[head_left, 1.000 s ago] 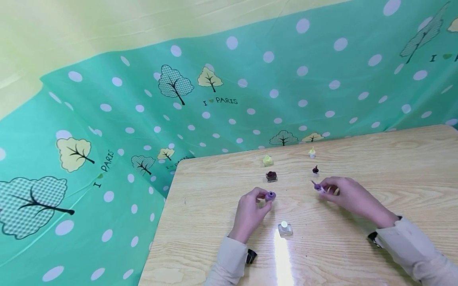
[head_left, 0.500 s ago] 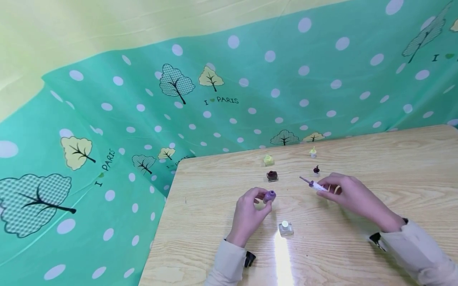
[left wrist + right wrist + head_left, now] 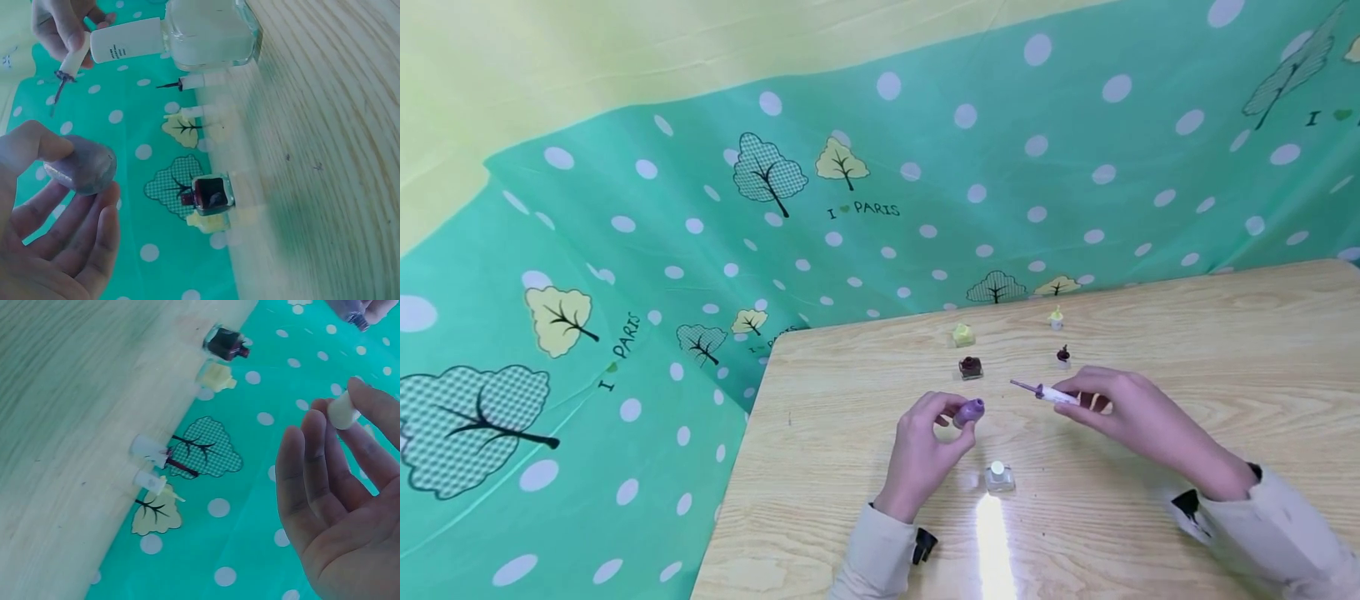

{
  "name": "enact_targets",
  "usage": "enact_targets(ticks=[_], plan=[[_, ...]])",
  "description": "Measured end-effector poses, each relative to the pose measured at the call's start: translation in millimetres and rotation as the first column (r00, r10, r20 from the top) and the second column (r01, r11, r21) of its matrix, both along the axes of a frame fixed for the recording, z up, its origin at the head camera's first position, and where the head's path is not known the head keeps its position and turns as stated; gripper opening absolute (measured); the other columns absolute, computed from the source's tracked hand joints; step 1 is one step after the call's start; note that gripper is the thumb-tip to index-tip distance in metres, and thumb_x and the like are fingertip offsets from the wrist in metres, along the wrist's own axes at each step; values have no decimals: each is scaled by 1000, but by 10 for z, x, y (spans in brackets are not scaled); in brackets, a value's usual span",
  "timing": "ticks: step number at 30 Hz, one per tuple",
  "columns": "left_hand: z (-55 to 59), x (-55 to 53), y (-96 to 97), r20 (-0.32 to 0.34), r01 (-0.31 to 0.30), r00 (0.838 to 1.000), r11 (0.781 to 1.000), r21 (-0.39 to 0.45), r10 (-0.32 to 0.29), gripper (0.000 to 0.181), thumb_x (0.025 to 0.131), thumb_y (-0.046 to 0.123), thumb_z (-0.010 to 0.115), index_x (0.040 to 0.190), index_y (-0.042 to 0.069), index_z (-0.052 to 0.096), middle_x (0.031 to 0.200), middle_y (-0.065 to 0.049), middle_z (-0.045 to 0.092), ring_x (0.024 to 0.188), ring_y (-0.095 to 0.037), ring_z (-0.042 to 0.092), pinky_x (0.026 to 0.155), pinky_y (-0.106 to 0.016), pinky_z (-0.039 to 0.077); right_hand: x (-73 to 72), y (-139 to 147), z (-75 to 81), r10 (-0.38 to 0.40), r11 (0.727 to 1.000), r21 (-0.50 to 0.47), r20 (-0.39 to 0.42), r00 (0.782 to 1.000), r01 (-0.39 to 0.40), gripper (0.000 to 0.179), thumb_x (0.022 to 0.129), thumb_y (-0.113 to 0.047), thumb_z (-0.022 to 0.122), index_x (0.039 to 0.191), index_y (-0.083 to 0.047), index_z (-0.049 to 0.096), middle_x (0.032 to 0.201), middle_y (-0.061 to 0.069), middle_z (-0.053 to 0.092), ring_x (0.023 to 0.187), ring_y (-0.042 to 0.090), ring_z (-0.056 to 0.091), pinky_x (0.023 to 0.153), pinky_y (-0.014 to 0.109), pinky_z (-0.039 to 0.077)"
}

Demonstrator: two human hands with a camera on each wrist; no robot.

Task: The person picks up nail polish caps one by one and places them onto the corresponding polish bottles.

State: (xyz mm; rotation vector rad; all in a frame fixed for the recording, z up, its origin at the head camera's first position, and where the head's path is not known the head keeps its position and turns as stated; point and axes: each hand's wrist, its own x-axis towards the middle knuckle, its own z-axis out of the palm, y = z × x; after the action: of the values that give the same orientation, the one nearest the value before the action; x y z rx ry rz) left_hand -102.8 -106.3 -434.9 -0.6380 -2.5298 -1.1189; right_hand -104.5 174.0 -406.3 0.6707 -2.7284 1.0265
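Observation:
Between thumb and fingers my left hand (image 3: 925,450) holds an uncapped purple nail polish bottle (image 3: 970,412), tilted with its open neck toward the right. My right hand (image 3: 1120,408) pinches the white cap (image 3: 1058,396) of its brush; the purple-coated brush (image 3: 1024,385) points left toward the bottle, apart from it. In the left wrist view the purple bottle (image 3: 81,164) sits between thumb and fingertips. The right wrist view shows the end of the white cap (image 3: 342,412) in the pinch. A capped clear nail polish bottle (image 3: 999,477) stands near my left hand.
Farther back stand an open dark red polish bottle (image 3: 971,367) and an open yellow one (image 3: 963,335). To their right, a dark red brush cap (image 3: 1063,357) and a yellow brush cap (image 3: 1056,319) stand with brushes up. A dotted green curtain (image 3: 880,208) hangs behind the table (image 3: 820,467).
My right hand has turned the white cap so the brush shows fully and points left, nearer the bottle. My left hand has tilted the purple bottle's neck to the right.

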Motion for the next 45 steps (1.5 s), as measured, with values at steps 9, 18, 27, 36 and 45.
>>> enact_targets(ticks=[9, 18, 27, 36, 45], plan=[[30, 23, 2, -30, -11, 999, 999, -31, 10, 25, 79, 12, 78, 103, 14, 71, 94, 5, 68, 80, -7, 61, 71, -20, 54, 70, -79, 60, 34, 998, -43, -85, 996, -38, 13, 89, -18, 74, 102, -18, 75, 77, -19, 55, 67, -4, 48, 54, 19, 45], [46, 36, -1, -45, -11, 999, 999, -48, 9, 24, 79, 13, 79, 103, 15, 73, 94, 7, 67, 83, -5, 61, 75, -25, 56, 100, -119, 78, 68, 996, -43, -127, 990, -74, 13, 88, -17, 76, 98, -23, 75, 80, -20, 53, 66, -4, 45, 53, 18, 42], [54, 55, 7, -76, -4, 997, 998, -66, -1, 25, 78, 12, 79, 103, 15, 75, 93, 7, 67, 84, -4, 63, 76, -22, 55, 106, -137, 69, 79, 996, -24, -141, 987, -84, 15, 86, -17, 77, 97, -27, 74, 79, -22, 50, 66, -5, 44, 53, 17, 41], [52, 64, 8, -102, 7, 995, 997, -78, -14, 26, 77, 10, 79, 102, 15, 75, 92, 7, 67, 83, -4, 63, 77, -23, 55, 105, -167, 63, 84, 996, -14, -105, 991, -86, 12, 87, -22, 76, 97, -28, 74, 79, -22, 50, 67, -5, 45, 53, 17, 40], [73, 75, 18, -117, 22, 993, 994, -110, -35, 25, 78, 11, 80, 102, 14, 75, 92, 6, 66, 83, -5, 62, 78, -17, 53, 104, -198, 72, 105, 994, -2, -92, 990, -105, 10, 88, -23, 76, 98, -24, 75, 84, -21, 54, 67, -5, 46, 53, 17, 42]])
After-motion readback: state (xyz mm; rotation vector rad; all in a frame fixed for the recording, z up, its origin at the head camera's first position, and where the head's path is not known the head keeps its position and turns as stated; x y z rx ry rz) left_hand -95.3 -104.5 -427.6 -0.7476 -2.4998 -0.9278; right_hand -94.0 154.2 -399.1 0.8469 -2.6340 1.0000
